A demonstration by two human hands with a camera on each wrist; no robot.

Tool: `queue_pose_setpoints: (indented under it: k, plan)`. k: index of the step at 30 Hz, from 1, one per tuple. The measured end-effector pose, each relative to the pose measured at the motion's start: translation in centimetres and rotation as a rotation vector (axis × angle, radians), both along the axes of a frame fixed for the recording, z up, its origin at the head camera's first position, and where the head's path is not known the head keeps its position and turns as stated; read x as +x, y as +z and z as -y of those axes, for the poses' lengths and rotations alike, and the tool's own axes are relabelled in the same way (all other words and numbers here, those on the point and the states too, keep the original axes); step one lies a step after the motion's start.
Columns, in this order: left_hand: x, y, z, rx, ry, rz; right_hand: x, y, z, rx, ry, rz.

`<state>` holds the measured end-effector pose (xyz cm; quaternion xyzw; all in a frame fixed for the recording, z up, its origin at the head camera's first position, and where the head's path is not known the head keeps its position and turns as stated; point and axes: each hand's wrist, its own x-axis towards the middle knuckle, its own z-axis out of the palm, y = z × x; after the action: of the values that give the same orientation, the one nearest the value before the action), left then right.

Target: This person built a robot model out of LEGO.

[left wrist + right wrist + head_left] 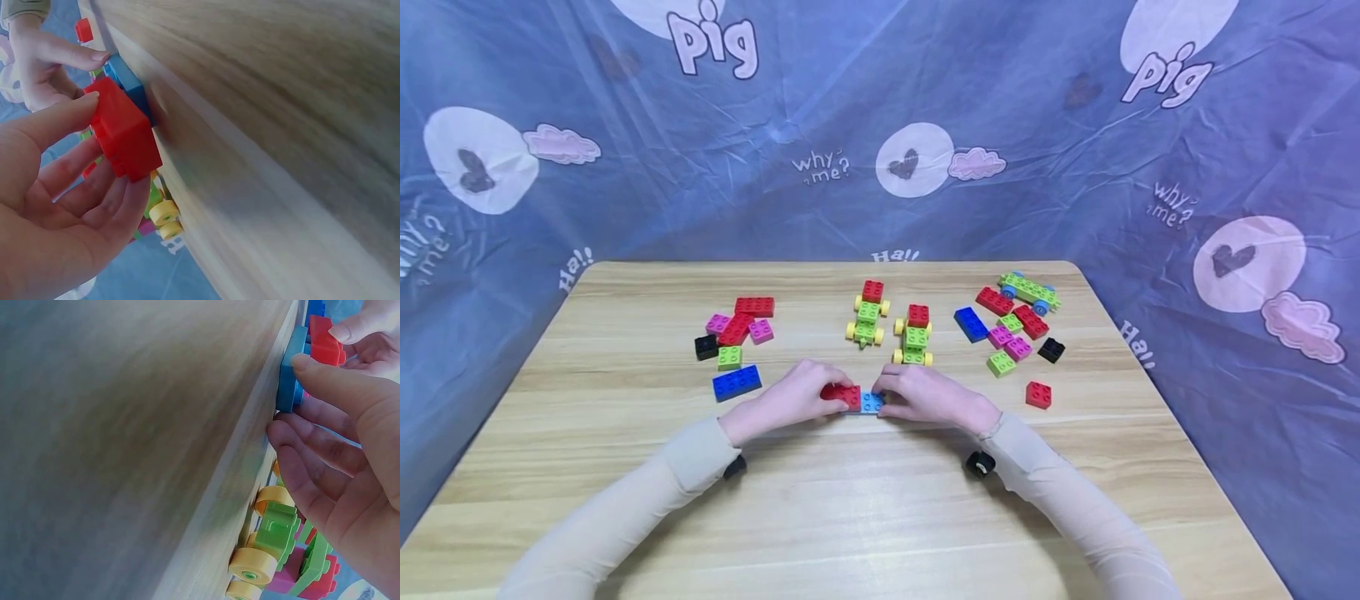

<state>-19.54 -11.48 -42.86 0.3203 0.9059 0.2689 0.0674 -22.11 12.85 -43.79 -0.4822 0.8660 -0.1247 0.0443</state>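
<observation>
My left hand (796,395) pinches a red brick (128,131) between thumb and fingers. It sits over the left part of a flat light-blue studded brick (291,374), whose right part shows bare studs. From the other side my right hand (928,395) grips the blue brick's right end, thumb on its near side and fingers on its far side. Just beyond the hands stand two small wheeled builds, a left one (868,313) and a right one (916,337), both lime green with yellow wheels and a red brick at the far end.
On the left lie red bricks (755,307), pink bricks, a black brick (706,347), a lime brick (729,358) and a dark blue brick (737,382). A similar mix lies right, with a blue-wheeled lime base (1030,289) behind and a lone red brick (1038,395) nearer.
</observation>
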Motion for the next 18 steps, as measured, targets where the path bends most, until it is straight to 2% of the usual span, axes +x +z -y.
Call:
queue_pose_setpoints:
  k: [5, 14, 18]
  plan:
    - [0.06, -0.04, -0.14, -0.007, 0.005, -0.003, 0.05, -0.02, -0.03, 0.004, -0.003, 0.005]
    - [-0.1, 0.13, -0.25, -0.022, 0.014, 0.032, 0.01, 0.0, 0.0, -0.005, -0.009, 0.028]
    - [-0.07, 0.36, -0.35, -0.049, -0.007, 0.006, 0.06, 0.12, 0.02, -0.017, -0.003, 0.034]
